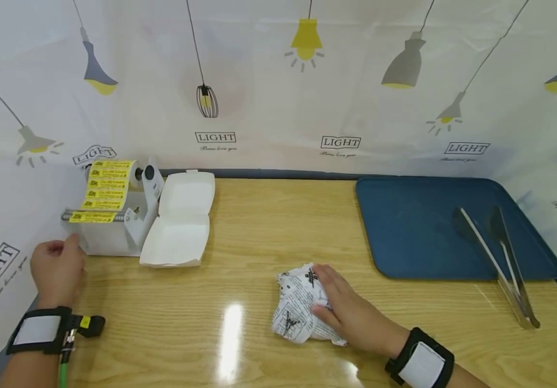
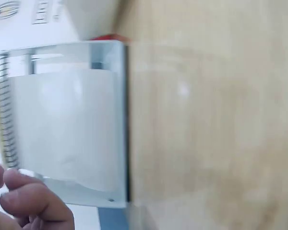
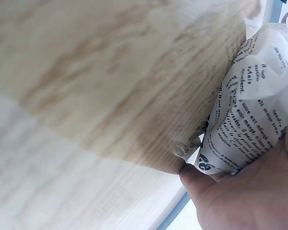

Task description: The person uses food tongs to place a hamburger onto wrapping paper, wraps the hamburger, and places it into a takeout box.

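Observation:
My left hand is beside the front left corner of a label dispenser. Its fingers are curled, with fingertips near the end of the serrated bar in the left wrist view; nothing shows between them. A strip of yellow labels runs over the dispenser's roll. On the table's middle, my right hand grips the right side of a parcel wrapped in white printed paper. That printed wrapper shows close up against the palm in the right wrist view. What is inside the paper is hidden.
An opened white clamshell box stands right of the dispenser. At the far right lies a blue tray, with metal tongs resting across its front edge onto the wooden table. A lamp-patterned sheet hangs behind.

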### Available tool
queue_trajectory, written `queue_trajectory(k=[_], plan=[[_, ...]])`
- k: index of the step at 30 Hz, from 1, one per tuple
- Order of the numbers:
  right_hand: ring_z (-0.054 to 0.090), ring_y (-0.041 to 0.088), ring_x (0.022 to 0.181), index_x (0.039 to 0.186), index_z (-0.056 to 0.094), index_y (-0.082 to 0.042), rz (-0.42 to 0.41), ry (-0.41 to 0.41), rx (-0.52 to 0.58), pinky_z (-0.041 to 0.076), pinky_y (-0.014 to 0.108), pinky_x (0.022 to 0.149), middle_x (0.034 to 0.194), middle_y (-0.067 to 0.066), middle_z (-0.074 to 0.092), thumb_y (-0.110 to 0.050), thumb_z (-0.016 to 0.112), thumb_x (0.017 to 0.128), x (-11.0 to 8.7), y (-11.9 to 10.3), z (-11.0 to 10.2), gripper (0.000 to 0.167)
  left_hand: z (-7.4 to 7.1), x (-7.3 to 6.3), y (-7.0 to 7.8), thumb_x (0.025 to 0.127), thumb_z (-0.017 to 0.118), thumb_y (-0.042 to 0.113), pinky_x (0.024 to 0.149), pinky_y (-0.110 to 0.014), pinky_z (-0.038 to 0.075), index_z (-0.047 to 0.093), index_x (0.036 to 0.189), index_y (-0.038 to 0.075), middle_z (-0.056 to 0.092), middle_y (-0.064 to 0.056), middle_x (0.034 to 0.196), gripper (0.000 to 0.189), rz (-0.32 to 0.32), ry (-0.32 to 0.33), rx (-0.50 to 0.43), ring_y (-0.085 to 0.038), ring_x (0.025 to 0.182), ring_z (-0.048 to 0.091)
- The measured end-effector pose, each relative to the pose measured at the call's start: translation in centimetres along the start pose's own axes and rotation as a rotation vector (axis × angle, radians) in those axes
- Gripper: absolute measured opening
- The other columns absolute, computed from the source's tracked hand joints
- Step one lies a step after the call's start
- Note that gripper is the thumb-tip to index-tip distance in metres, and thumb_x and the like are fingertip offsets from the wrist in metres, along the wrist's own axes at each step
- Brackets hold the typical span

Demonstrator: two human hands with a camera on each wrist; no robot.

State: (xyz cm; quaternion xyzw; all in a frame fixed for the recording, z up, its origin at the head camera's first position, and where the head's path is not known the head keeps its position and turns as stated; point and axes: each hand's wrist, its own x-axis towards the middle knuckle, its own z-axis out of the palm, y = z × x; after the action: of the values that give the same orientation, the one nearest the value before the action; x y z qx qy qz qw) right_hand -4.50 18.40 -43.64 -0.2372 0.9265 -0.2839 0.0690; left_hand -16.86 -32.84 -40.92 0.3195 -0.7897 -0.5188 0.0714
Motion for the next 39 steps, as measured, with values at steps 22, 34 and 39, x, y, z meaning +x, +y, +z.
queue_trajectory(k=[22, 34, 39], plan=[[0.017, 0.036, 0.153, 0.162, 0.013, -0.002, 0.012, -0.030, 0.015, 0.029, 0.054, 0.118, 0.165, 0.024, 0.019, -0.039, 0.046, 0.109, 0.2, -0.1, -0.1, 0.072, -0.5, -1.2, 4.0, 0.103, 0.059, 0.034, 0.047, -0.017, 0.050, 0.063, 0.105, 0.020, 0.060, 0.004, 0.094, 0.015, -0.044, 0.027, -0.390, -0.007, 0.063, 0.058], [0.020, 0.038, 0.153, 0.161, 0.015, -0.001, 0.002, -0.019, 0.003, 0.031, 0.055, 0.117, 0.164, 0.025, 0.021, -0.036, 0.047, 0.109, -0.1, -0.1, -0.3, 0.070, 4.0, -12.2, 6.4, 0.105, 0.059, 0.017, 0.050, -0.019, 0.044, 0.065, 0.098, 0.007, 0.058, -0.001, 0.081, 0.013, 0.445, -0.463, -0.636, -0.011, 0.062, 0.052], [0.021, 0.038, 0.152, 0.161, 0.016, -0.001, -0.004, -0.007, -0.007, 0.032, 0.055, 0.116, 0.164, 0.025, 0.023, -0.035, 0.048, 0.109, 0.0, 0.0, -0.1, 0.070, 10.2, -17.5, 4.9, 0.106, 0.053, 0.006, 0.050, -0.017, 0.036, 0.071, 0.095, 0.020, 0.052, 0.008, 0.069, 0.025, 0.486, -0.879, -0.556, -0.004, 0.057, 0.045]])
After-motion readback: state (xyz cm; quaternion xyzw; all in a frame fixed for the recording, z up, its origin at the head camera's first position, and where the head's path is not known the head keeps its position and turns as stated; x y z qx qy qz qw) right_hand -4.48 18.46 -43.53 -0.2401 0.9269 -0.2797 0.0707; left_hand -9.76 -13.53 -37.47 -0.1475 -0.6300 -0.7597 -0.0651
